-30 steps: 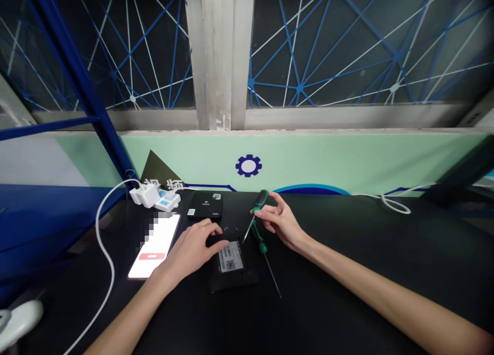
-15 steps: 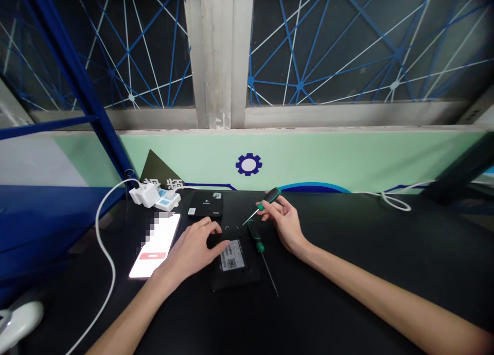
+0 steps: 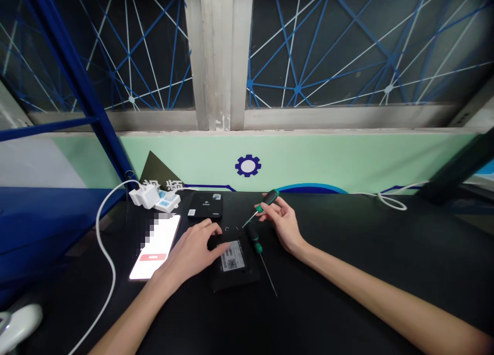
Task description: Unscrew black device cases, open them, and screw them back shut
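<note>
From where the person's head camera looks down, I see the left hand (image 3: pixel 197 246) spread over a black box (image 3: pixel 236 281), unclenched, its thumb at the edge of the white label (image 3: pixel 232 256) and its fingers by the far left corner. The box lies flat on the black table (image 3: pixel 347 308), in front of the person.

The right hand (image 3: pixel 283 224) grips a green-and-black screwdriver (image 3: pixel 269 199) by the handle, the blade slanting down and left. Its tip is near two small metal pieces (image 3: pixel 227 229) past the box's far edge; whether it touches anything, I can't tell. A second screwdriver (image 3: pixel 253 235) lies just right of the box. Beyond the left hand sits another black box (image 3: pixel 206 206), with a lit phone (image 3: pixel 156 244) to its left.
</note>
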